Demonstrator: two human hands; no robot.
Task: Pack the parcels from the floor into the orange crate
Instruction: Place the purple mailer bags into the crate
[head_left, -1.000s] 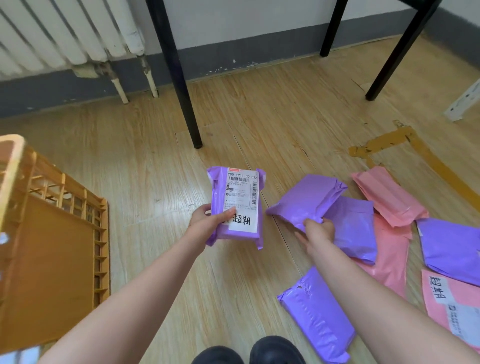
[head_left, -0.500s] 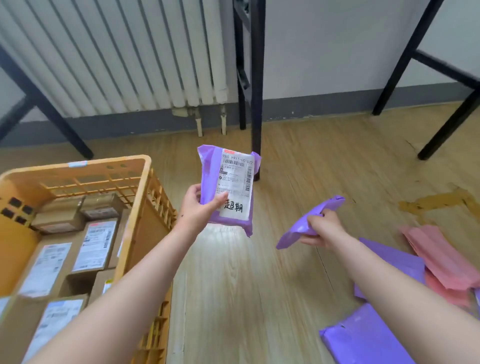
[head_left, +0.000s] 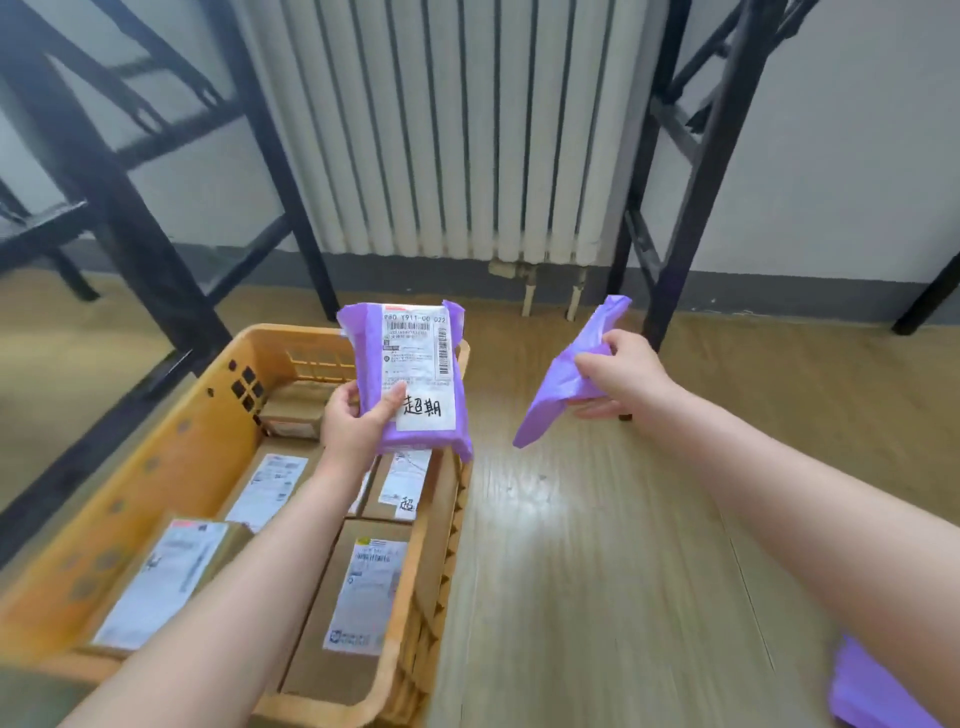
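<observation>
Parcels are in both of your hands, seen from the head camera. Your left hand (head_left: 358, 421) grips a purple parcel (head_left: 410, 379) by its lower left corner, with the thumb pressed across the front beside the white shipping label and the fingers curled behind. It stands upright above the far right corner of the orange crate (head_left: 171, 467), clear of what lies inside. Your right hand (head_left: 618, 374) pinches a second purple parcel (head_left: 561, 384), bunching the plastic so it hangs tilted over the wooden floor (head_left: 597, 545), to the right of the crate and apart from it. Inside the crate, brown cardboard boxes (head_left: 363, 587) with white labels lie side by side across the bottom. A third purple parcel (head_left: 872, 691) lies on the floor at the lower right edge, partly cut off. Behind stand a white radiator (head_left: 457, 130) and black metal legs (head_left: 691, 171).
</observation>
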